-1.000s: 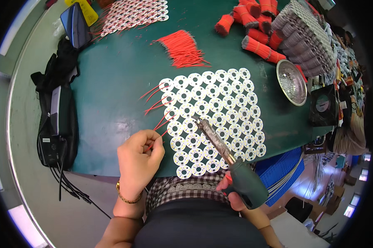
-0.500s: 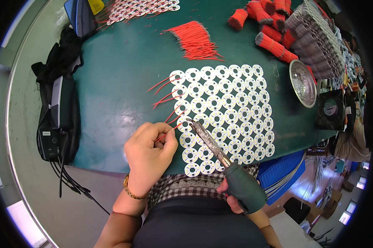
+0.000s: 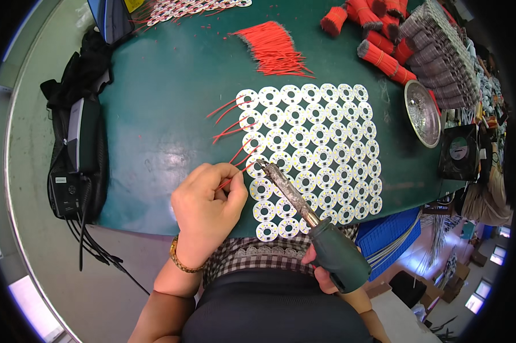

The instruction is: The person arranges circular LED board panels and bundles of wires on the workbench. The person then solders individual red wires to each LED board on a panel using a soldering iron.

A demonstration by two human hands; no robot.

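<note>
A panel of round white LED boards (image 3: 296,115), joined in rows, lies flat on the green table. My left hand (image 3: 209,197) pinches a red wire (image 3: 226,183) whose far end reaches a board in the panel's left column. In my right hand (image 3: 323,274) is a soldering iron (image 3: 341,257) with a dark green handle. Its worn tip meets or hovers just over that same board, close to the wire's end; contact is hard to make out. Several red wires (image 3: 223,108) stick out leftward from the boards farther up that column.
Loose red wires (image 3: 272,50) lie in a pile beyond the panel. Bundled red wires (image 3: 378,59), a metal bowl (image 3: 422,114) and a black fan-like box (image 3: 459,151) stand at the right. Another wired panel (image 3: 192,7) is at the back; a black bag (image 3: 95,166) lies at the left edge.
The view has shifted slightly, so the panel appears a little higher. The iron's tip and the pinched wire stay at the same board; both hands keep their holds.
</note>
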